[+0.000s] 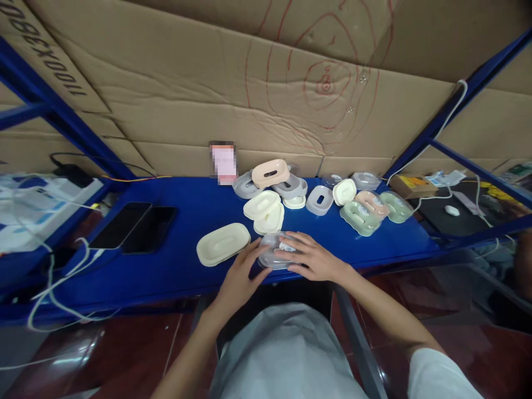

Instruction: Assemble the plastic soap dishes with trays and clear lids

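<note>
Near the front edge of the blue table, both hands are on a grey soap dish with a clear lid point(274, 256). My left hand point(241, 274) cups its left end, thumb at the near side and fingers at the far side. My right hand point(318, 259) lies over its right part, fingers spread across the lid and thumb at the near edge. Just left of my left hand sits a cream oval tray point(223, 244). Behind the held dish lie cream soap-dish parts point(262, 205), a peach one point(270, 173) and grey ones point(291, 187).
Several lidded soap dishes, including a green one point(359, 218), stand at the right. Two dark phones point(120, 226) and white cables point(52, 277) lie at the left. A cardboard wall point(187, 94) closes the back; blue frame posts point(449, 111) flank the table.
</note>
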A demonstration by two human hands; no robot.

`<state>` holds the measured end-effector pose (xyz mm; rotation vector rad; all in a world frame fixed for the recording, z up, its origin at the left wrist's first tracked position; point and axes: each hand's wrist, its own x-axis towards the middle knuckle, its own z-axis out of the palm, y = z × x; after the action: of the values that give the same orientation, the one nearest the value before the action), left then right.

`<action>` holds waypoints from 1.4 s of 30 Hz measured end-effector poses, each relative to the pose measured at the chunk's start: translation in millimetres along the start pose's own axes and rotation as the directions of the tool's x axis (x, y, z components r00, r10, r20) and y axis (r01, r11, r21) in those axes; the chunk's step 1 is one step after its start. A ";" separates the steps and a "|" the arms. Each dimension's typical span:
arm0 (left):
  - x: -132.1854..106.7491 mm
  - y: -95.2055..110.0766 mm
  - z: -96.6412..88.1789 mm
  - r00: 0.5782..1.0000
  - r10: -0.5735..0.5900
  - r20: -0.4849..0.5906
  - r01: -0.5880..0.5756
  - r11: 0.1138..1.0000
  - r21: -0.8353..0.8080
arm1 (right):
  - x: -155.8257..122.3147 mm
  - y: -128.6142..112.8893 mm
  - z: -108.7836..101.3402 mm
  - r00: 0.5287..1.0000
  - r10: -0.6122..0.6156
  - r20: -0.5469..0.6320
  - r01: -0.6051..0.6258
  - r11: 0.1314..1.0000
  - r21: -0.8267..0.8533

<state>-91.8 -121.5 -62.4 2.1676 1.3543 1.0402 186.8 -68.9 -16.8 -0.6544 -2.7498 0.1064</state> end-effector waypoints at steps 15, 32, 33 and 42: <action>-1.7 -1.7 -1.5 1.000 0.008 -0.018 -0.008 1.000 -0.004 | 18.1 -6.0 -12.8 0.999 0.021 0.047 -0.016 0.995 -0.096; -2.1 -2.6 2.4 1.000 -0.013 -0.015 0.013 0.999 0.041 | 4.5 2.2 22.8 0.993 0.053 -0.108 -0.054 0.999 -0.001; -1.7 -2.6 2.8 1.000 -0.010 -0.014 0.010 0.999 0.040 | 4.8 1.7 23.1 0.993 0.057 -0.105 -0.060 0.998 -0.022; -5.0 0.8 -14.5 0.989 0.095 -0.110 -0.070 0.975 0.212 | -26.6 -12.7 8.8 0.984 0.134 -0.120 -0.146 0.984 -0.101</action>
<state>-103.5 -127.2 -54.3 2.3636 1.4974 1.1194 201.1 -92.1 -30.8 -0.8570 -2.6138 -0.0488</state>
